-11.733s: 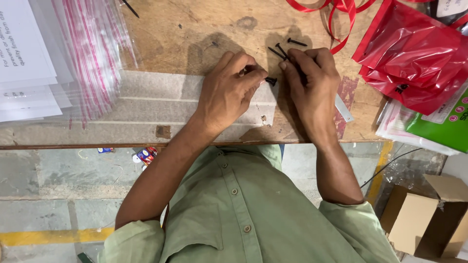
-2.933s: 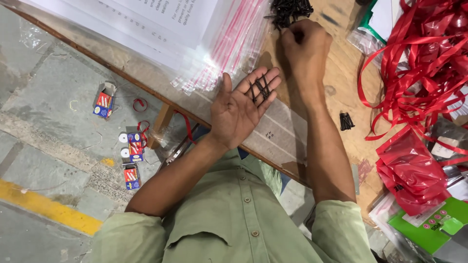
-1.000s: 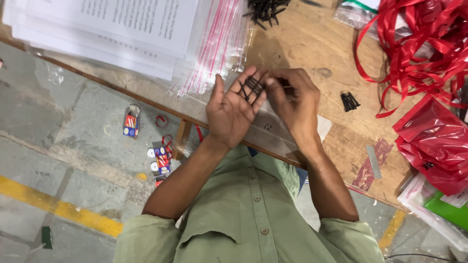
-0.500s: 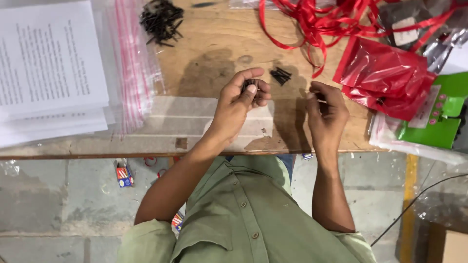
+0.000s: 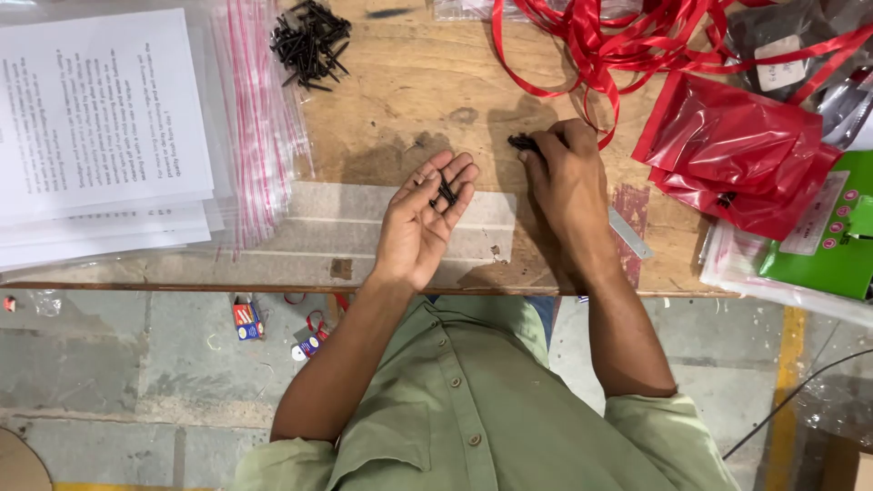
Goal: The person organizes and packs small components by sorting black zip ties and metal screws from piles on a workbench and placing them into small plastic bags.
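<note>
- Head view: my left hand (image 5: 423, 223) lies palm up over the wooden table (image 5: 409, 91), fingers spread and loose, not clenched.
- A few black screws (image 5: 446, 193) rest across the fingers of that flat palm; nothing pinches them.
- My right hand (image 5: 568, 186) lies knuckles up on the table, just right of the left, its fingertips pressed together on a small clump of black screws (image 5: 522, 142) lying on the wood.
- A bigger pile of black screws (image 5: 311, 41) sits well apart, near the far edge of the table, to the left.
- Beside that pile lies a stack of clear bags with red stripes (image 5: 259, 118), and left of it a stack of printed sheets (image 5: 95, 136).
- Red ribbon (image 5: 600, 55) loops across the far right of the table, just beyond my right hand.
- Red plastic bags (image 5: 737, 155) lie to the right, with a green packet (image 5: 818, 245) near the table's edge.
</note>
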